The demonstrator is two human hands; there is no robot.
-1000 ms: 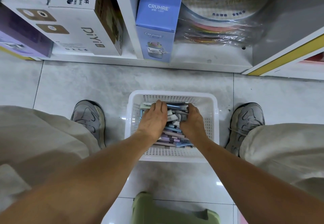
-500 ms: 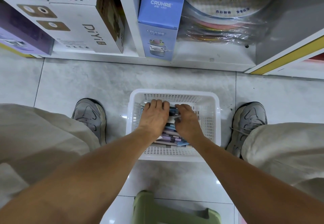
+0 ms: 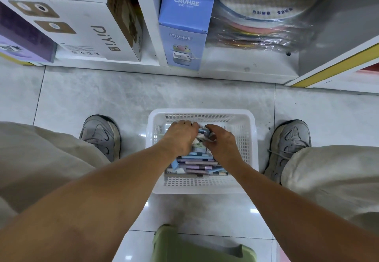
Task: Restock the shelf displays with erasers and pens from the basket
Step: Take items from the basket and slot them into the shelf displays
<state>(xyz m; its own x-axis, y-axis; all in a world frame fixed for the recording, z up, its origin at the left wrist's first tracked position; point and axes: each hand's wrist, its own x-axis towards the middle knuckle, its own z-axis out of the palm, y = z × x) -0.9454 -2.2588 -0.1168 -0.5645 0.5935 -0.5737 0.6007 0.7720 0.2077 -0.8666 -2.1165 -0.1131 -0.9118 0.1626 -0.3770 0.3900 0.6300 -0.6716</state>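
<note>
A white plastic basket (image 3: 249, 130) stands on the tiled floor between my feet. It holds a pile of pastel erasers and pens (image 3: 196, 164), blue, purple and white. Both my hands are inside it at the far end of the pile. My left hand (image 3: 181, 136) lies palm down with its fingers curled over the items. My right hand (image 3: 222, 141) is curled beside it, fingers closing on the same bunch of small items (image 3: 202, 136). What exactly each hand holds is hidden under the fingers.
The bottom shelf (image 3: 235, 65) ahead holds a blue CRUHRE box (image 3: 184, 26), white DiYi boxes (image 3: 92, 22), a purple box (image 3: 22, 42) and wrapped coloured plates (image 3: 260, 22). My grey shoes (image 3: 100, 136) flank the basket. A green stool (image 3: 196, 247) sits below me.
My hands have drawn closer together over the far end of the pile, the right hand sliding left toward the left hand and curling on the items.
</note>
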